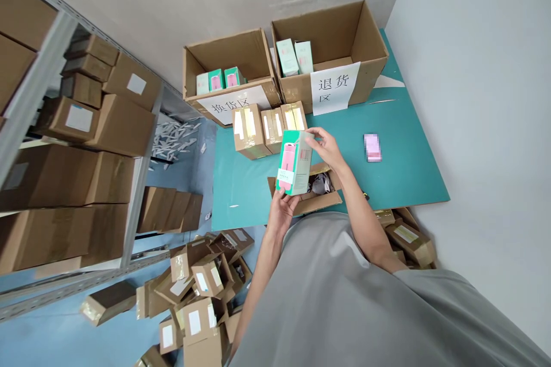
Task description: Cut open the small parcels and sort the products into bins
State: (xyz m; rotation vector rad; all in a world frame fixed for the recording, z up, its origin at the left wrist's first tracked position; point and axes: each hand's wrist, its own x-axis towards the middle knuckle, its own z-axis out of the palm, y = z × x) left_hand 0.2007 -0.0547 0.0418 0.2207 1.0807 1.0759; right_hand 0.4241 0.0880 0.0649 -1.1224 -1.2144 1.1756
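I hold a green retail box (294, 163) printed with a pink bottle, upright above the teal table (400, 178). My left hand (282, 206) grips its lower end from below. My right hand (327, 146) is closed on its upper right corner. Right beneath the box sits an opened small brown carton (316, 195) with crumpled packing inside. Three taped brown cartons (269, 128) stand just beyond it on the table.
Two large open cardboard boxes with paper signs, the left one (230, 77) and the right one (340, 51), each hold a few green boxes. A pink card (372, 147) lies on the table. Metal shelving (64, 143) with cartons stands left. Many small cartons (198, 292) litter the floor.
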